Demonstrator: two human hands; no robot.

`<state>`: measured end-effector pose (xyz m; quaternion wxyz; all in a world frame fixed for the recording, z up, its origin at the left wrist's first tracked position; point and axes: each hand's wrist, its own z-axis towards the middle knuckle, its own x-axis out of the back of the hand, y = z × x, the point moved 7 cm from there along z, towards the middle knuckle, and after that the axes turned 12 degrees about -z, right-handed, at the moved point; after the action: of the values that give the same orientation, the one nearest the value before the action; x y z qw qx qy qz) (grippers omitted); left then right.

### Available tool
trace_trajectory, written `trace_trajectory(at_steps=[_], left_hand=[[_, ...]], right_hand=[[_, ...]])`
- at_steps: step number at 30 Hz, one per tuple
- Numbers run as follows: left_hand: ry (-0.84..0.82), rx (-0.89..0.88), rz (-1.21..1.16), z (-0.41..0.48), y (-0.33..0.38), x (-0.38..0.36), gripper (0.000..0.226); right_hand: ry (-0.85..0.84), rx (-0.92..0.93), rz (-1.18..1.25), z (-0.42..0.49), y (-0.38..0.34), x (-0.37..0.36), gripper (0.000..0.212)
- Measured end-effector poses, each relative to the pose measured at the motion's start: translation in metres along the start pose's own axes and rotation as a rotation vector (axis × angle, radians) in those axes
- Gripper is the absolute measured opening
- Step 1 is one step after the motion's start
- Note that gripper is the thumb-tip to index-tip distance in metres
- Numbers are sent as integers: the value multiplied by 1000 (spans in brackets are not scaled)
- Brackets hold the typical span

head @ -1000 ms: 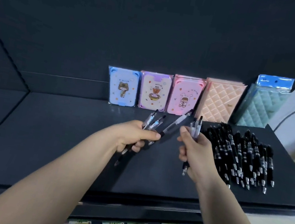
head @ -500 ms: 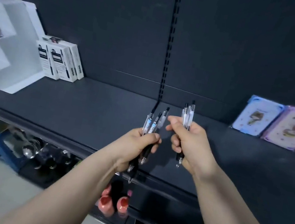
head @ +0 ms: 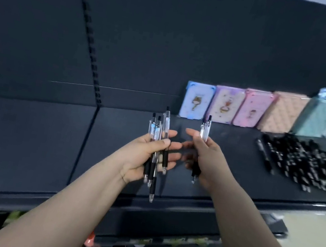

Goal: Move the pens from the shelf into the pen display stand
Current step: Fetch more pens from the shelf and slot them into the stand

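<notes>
My left hand (head: 147,155) grips a bunch of several clear pens with black grips (head: 158,135), held upright above the dark shelf (head: 23,142). One pen of the bunch hangs lower than the rest. Close to its right, my right hand (head: 204,154) holds two more clear pens (head: 204,130) upright, thumb and forefinger spread apart. A large pile of black pens (head: 301,163) lies on the shelf at the far right. The pen display stand is out of view.
Several patterned notebooks (head: 226,106) and quilted cases (head: 284,112) lean against the shelf's back wall behind the pile. The shelf's front edge (head: 165,202) runs below my hands. Lower shelves with goods show underneath.
The view has swung back right: the white stand and boxes on the left are gone and the pen pile shows again. The left bunch now holds more pens; both hands stay raised.
</notes>
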<state>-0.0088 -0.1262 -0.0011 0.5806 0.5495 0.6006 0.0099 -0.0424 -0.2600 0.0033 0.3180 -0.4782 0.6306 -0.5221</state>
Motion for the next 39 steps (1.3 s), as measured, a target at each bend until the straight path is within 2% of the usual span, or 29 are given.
trace_trajectory(at_steps=[3, 6, 9, 13, 18, 20, 22, 26, 28, 30, 35, 39], left_hand=[[23, 31, 30, 38, -28, -32, 16], [33, 51, 46, 75, -53, -62, 14], [24, 70, 46, 108, -76, -90, 14], [45, 92, 35, 137, -96, -106, 13], [85, 100, 46, 156, -102, -102, 14], [99, 97, 39, 160, -99, -98, 15], [118, 88, 26, 160, -94, -92, 16], [177, 47, -10, 144, -77, -66, 16], [200, 5, -33, 128, -61, -48, 16], [219, -57, -56, 105, -40, -29, 15], [240, -214, -76, 22, 15, 31, 13], [419, -397, -76, -69, 75, 117, 10]], right_hand=[[82, -37, -3, 15, 13, 62, 22], [207, -56, -125, 32, 24, 129, 22], [357, -18, -352, 48, 30, 193, 15], [489, -4, -858, 67, 32, 244, 18], [472, -35, -1204, 93, 39, 247, 15], [425, -75, -1236, 102, 44, 243, 10], [376, -80, -1153, 105, 42, 239, 9], [111, -65, -424, 95, 26, 184, 5], [-60, -46, -247, 84, 14, 135, 3], [-182, 12, -246, 74, 0, 83, 5], [-311, 160, -332, 44, -21, -47, 16], [-495, 167, -264, 1, -33, -173, 12]])
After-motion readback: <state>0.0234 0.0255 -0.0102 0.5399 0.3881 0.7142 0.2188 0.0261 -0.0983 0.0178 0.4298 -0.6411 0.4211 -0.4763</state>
